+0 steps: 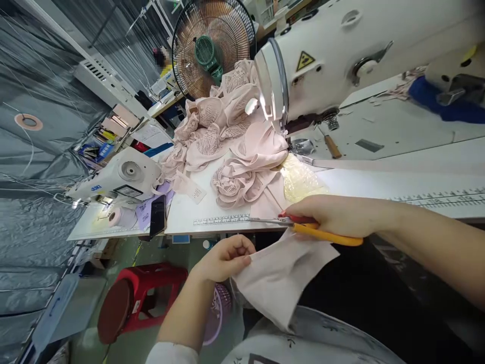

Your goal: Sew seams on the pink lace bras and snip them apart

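The left hand (225, 258) pinches one corner of the pale pink cloth (278, 278) between thumb and curled fingers; the right hand (326, 210) closes around the orange-handled scissors (333, 235). The cloth hangs before the table (359, 184). It looks light, soft and limp, best gripped by its edges.

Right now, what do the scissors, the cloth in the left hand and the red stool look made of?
Scissors: metal blades, greyish sheen; smooth orange-and-red handles, likely plastic.
Cloth: thin, matte fabric, judging by soft folds; fiber unclear.
Red stool: probably molded plastic, smooth, evenly colored; brown seat unclear.
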`<action>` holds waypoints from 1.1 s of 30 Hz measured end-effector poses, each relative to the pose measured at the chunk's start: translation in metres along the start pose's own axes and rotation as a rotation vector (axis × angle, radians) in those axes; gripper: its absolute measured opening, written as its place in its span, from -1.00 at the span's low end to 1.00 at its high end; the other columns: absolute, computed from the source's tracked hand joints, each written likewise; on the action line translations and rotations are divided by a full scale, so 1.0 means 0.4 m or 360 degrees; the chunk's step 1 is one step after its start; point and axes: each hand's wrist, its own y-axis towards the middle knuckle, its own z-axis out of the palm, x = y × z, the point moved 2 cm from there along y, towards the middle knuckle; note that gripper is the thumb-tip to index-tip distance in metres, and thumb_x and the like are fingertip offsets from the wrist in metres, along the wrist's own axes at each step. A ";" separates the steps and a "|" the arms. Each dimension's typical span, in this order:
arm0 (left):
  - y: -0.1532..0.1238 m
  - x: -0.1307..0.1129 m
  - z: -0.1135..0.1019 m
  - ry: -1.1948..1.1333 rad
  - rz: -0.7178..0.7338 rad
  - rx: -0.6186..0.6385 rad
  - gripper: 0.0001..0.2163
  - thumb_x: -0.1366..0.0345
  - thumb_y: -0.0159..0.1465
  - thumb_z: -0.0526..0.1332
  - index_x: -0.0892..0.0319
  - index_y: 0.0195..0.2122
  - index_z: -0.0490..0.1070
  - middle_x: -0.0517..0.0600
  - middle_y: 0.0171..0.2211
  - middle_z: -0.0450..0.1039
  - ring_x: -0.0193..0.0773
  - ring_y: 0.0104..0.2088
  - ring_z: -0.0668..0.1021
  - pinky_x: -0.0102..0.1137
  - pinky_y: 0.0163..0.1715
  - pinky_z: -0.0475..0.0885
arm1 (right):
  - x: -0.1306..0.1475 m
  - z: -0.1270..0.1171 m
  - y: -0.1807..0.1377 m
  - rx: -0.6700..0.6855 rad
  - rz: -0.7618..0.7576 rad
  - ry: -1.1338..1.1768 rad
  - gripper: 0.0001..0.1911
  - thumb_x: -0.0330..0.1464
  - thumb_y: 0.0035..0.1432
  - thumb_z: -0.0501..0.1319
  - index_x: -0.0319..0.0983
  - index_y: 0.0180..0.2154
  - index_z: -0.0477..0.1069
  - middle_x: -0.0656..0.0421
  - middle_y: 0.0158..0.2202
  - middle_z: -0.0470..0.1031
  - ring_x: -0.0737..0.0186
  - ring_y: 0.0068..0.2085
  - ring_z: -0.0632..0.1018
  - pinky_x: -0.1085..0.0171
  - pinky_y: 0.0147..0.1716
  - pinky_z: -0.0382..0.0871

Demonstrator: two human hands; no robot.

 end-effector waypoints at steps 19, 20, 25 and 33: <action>0.050 0.061 0.106 -0.0133 0.0369 -0.0475 -0.68 0.04 0.15 0.27 0.21 -0.30 0.31 0.01 -0.39 0.41 -0.37 -0.42 0.42 -0.46 -0.42 0.30 | 0.063 0.043 0.029 0.0172 0.0207 0.0403 -0.85 -0.35 -0.04 0.14 -0.21 -0.51 0.15 0.24 -0.58 0.34 0.32 -0.53 0.36 0.34 -0.56 0.21; 0.050 0.061 0.102 -0.0188 0.0335 -0.0458 -0.67 0.04 0.12 0.30 0.22 -0.35 0.31 0.00 -0.42 0.39 -0.39 -0.45 0.39 -0.48 -0.45 0.27 | 0.061 0.041 0.027 0.0169 0.0221 0.0463 -0.86 -0.39 -0.09 0.15 -0.22 -0.50 0.16 0.23 -0.56 0.37 0.30 -0.52 0.39 0.34 -0.54 0.23; 0.048 0.064 0.080 -0.0384 0.0404 -0.0323 -0.70 0.15 0.06 0.37 0.24 -0.48 0.30 -0.01 -0.44 0.36 -0.38 -0.40 0.39 -0.47 -0.38 0.28 | 0.053 0.038 0.032 0.0067 0.0220 0.0429 -0.88 -0.49 -0.14 0.12 -0.23 -0.52 0.16 0.28 -0.55 0.32 0.36 -0.51 0.36 0.38 -0.55 0.18; 0.050 0.081 0.077 -0.0512 0.0370 -0.0344 -0.72 0.19 0.05 0.38 0.24 -0.46 0.32 0.02 -0.33 0.38 -0.32 -0.33 0.41 -0.42 -0.29 0.29 | 0.070 0.032 0.032 0.0003 0.0112 0.0045 -0.82 -0.43 -0.06 0.16 -0.23 -0.52 0.11 0.27 -0.52 0.23 0.39 -0.51 0.17 0.36 -0.56 0.06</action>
